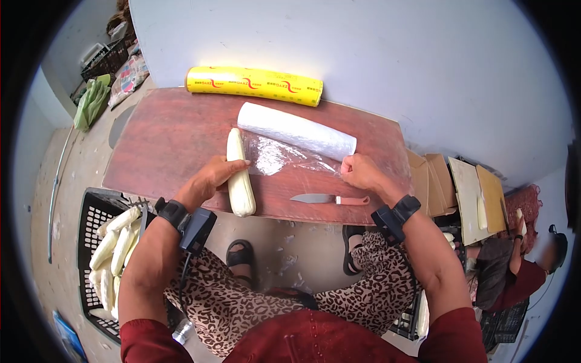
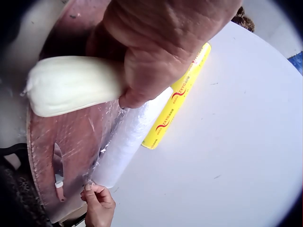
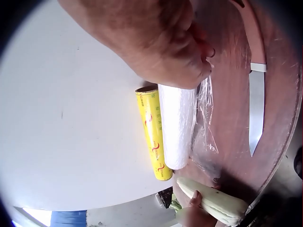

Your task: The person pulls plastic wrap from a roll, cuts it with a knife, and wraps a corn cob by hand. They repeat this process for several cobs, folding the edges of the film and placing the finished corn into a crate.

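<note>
My left hand (image 1: 220,172) grips a long, pale squash (image 1: 241,192) around its middle, thumb laid across the top. The squash lies near the table's front edge, beside a loose sheet of cling film (image 1: 269,158). That film comes off a white cling film roll (image 1: 296,130) lying at a slant behind it. At the roll's right end my right hand (image 1: 362,172) has its fingers curled, and in the left wrist view its thumb and fingertips pinch the film's edge. A knife (image 1: 330,199) with a pinkish handle lies in front of the right hand, blade pointing left.
A yellow wrapped roll (image 1: 254,85) lies along the wall at the back of the reddish table (image 1: 163,133). On the floor at left, a black crate (image 1: 91,199) holds several pale squashes. Cardboard (image 1: 433,181) stands at right, and another person (image 1: 514,272) sits beyond it.
</note>
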A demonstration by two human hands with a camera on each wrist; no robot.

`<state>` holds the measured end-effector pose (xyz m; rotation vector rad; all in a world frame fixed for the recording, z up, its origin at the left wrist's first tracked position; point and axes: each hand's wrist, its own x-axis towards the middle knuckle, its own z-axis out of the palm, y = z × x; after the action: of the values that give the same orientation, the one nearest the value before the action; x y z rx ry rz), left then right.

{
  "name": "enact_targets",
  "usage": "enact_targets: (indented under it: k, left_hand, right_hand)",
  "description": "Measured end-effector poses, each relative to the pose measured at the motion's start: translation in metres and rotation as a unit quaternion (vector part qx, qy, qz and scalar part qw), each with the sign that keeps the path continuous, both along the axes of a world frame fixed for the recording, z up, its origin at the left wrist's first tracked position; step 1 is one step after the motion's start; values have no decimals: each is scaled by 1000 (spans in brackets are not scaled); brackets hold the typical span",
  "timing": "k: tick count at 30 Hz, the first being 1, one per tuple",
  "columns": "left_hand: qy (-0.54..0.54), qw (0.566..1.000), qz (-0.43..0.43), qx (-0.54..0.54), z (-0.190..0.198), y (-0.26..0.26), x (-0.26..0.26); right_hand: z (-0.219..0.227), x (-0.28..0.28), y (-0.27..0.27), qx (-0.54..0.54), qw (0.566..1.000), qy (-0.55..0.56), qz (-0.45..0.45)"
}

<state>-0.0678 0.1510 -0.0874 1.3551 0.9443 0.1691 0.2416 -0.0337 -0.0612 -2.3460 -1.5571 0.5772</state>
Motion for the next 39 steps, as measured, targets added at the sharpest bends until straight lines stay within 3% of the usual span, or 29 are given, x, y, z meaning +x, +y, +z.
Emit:
enact_targets:
  k: [3, 9, 15, 24, 34, 39]
  left_hand:
    - [-1, 1000, 2, 4, 1, 2, -1]
    - [-21, 999, 31, -34, 3, 2, 3]
    - [-7, 999, 31, -26, 4, 4, 4]
    - [-2, 1000, 22, -3, 7, 3, 5]
    - [-98, 985, 107, -91, 12, 21, -15]
    - [-73, 994, 23, -76, 13, 15, -8]
  right_hand:
    - [3, 0, -2, -29, 999, 23, 8]
    - [12, -8, -12, -77, 989, 25, 120]
    - [-6, -3, -15, -49, 986, -12, 159]
    - [-14, 2, -16, -96, 982, -45, 154]
    - [-8, 1, -18, -97, 984, -49, 144]
    - [-7, -2, -17, -102, 983, -58, 139]
